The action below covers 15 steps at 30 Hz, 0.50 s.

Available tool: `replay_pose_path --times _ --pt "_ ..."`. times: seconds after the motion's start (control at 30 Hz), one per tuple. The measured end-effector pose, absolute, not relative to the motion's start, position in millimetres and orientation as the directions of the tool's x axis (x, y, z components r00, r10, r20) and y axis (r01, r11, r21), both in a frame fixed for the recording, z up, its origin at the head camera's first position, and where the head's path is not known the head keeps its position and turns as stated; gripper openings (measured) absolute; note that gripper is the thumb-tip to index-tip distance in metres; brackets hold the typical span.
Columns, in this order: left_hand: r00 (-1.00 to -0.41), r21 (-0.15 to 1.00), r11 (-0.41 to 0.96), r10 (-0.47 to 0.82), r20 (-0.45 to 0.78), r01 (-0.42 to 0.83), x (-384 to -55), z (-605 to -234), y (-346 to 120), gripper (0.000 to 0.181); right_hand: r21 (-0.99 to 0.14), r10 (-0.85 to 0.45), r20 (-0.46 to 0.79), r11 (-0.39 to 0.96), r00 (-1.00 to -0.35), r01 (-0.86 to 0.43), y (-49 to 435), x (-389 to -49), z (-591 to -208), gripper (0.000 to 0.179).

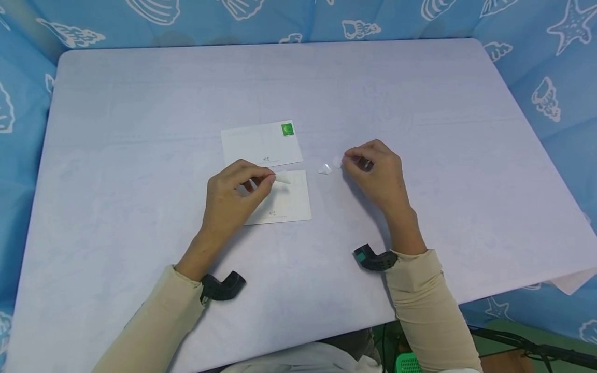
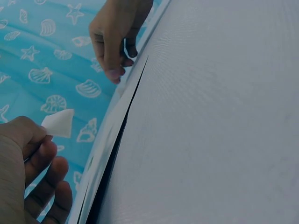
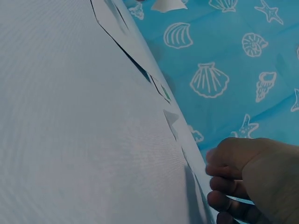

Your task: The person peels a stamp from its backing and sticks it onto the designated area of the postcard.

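My left hand (image 1: 240,191) pinches a small white paper piece (image 1: 283,181) between thumb and forefinger, above the lower card. In the left wrist view, this paper piece (image 2: 60,123) looks blank and four-sided. The lower white card (image 1: 291,199) bears a small dark print and is partly covered by the left hand. Behind it lies an upper white card (image 1: 256,142) with a green stamp (image 1: 287,129) at its top right corner. My right hand (image 1: 378,173) has thumb and forefinger together at a clear film piece (image 1: 337,162). Another clear film piece (image 1: 325,169) lies beside it.
A pale cloth covers the table (image 1: 140,119). Blue curtains (image 1: 200,20) with white shell prints hang around its back and sides. Black wrist cameras (image 1: 224,286) are worn on both forearms. A green basket (image 1: 408,362) shows below the front edge.
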<state>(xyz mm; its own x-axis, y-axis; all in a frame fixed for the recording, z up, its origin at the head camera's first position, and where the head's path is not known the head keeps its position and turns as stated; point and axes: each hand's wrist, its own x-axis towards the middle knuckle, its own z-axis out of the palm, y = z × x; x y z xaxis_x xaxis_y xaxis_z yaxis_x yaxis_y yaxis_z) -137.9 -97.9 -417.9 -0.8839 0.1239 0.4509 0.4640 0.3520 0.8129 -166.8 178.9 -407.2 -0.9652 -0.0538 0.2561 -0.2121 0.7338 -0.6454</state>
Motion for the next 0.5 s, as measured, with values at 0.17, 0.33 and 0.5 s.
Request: replay_pose_path --times 0.17,0.33,0.5 --pt "-0.880 0.811 0.347 0.123 0.458 0.471 -138.6 -419.8 -97.7 0.009 -0.679 -0.076 0.406 0.642 -0.911 -0.357 168.9 -165.3 -405.8 0.011" --pt "-0.876 0.810 0.340 0.121 0.467 0.478 -139.1 -419.2 -97.5 0.009 -0.660 -0.234 0.493 0.527 -0.838 -0.536 142.9 -152.2 -391.8 0.010" --pt "-0.876 0.812 0.332 0.120 0.468 0.479 -133.7 -405.6 -96.3 0.006 -0.722 -0.302 0.460 0.420 -0.835 -0.550 125.6 -140.7 -377.8 0.012"
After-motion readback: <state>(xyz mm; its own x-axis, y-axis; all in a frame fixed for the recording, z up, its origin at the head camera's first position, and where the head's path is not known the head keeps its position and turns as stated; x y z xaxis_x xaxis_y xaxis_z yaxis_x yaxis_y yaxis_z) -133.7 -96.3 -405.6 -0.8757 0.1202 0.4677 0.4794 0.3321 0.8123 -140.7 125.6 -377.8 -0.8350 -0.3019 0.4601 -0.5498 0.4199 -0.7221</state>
